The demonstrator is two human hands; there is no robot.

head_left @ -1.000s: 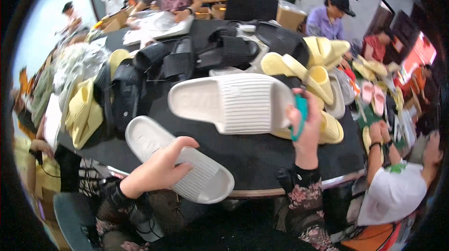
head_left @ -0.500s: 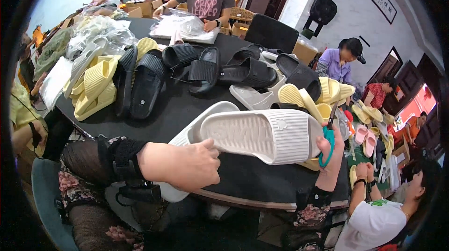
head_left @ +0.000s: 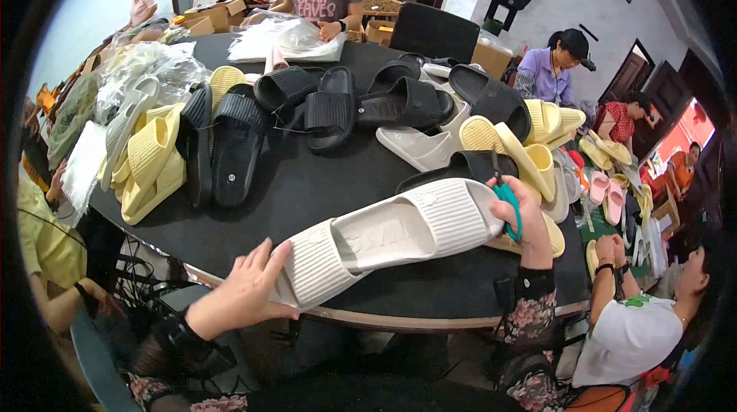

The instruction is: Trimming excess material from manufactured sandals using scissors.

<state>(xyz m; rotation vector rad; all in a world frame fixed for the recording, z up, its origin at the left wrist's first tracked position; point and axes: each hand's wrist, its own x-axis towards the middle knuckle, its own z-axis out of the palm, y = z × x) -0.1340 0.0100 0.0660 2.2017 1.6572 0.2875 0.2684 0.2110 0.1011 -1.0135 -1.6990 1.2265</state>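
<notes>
A pair of off-white slippers lies overlapped end to end over the table's near edge, their ribbed straps at opposite ends. My left hand (head_left: 249,289) grips the end of the left slipper (head_left: 313,262), thumb below and fingers beside the strap. At the other end, my right hand (head_left: 530,220) is closed round the end of the right slipper (head_left: 453,216). The same hand holds scissors (head_left: 508,209) with teal handles, their dark blades pointing up. A black slipper (head_left: 468,166) lies just behind the pair.
Yellow slippers (head_left: 157,155) and black slippers (head_left: 244,147) are heaped at the left of the black table (head_left: 307,189). More black, yellow and off-white ones lie behind and to the right. Clear plastic bags (head_left: 153,67) lie at the far left. Several people work around.
My left hand has gone from a fist over the slippers to a grip on the left slipper's end. The pair has turned and lined up more end to end. The view has shifted.
</notes>
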